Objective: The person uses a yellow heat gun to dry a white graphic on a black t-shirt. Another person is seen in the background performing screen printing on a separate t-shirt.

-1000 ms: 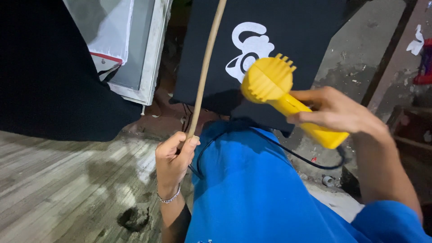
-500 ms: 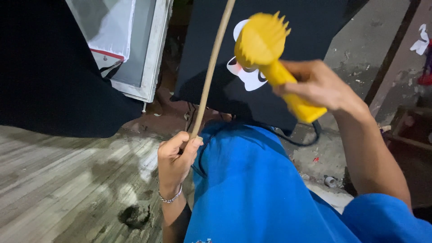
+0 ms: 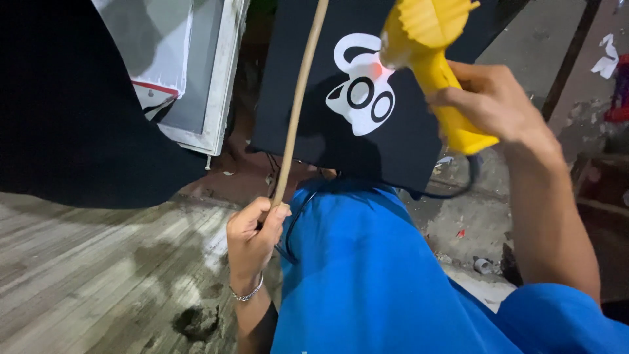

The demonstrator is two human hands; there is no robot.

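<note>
Heat is reaching the white print (image 3: 362,85): your right hand (image 3: 488,98) is gripping the yellow heat gun (image 3: 436,59), left hand (image 3: 252,233) fisting the stick (image 3: 298,105); drying looks unfinished.

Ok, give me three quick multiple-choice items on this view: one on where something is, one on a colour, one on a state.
1. Where is the yellow heat gun pointed?
A. At the wooden floor
B. At the white print on the black fabric
C. At the framed panel

2. What colour is the cloth across the person's lap?
A. Blue
B. Red
C. Green

3. How does the left hand hold the thin wooden stick?
A. Open palm under it
B. Not touching it
C. Fist closed around its lower end

Answers:
1 B, the nozzle sits right beside the white print, with a small red glow on it.
2 A, the cloth below the black fabric is bright blue.
3 C, the fingers wrap the stick, which rises in front of the fabric; the right hand grips the gun's handle.
</note>
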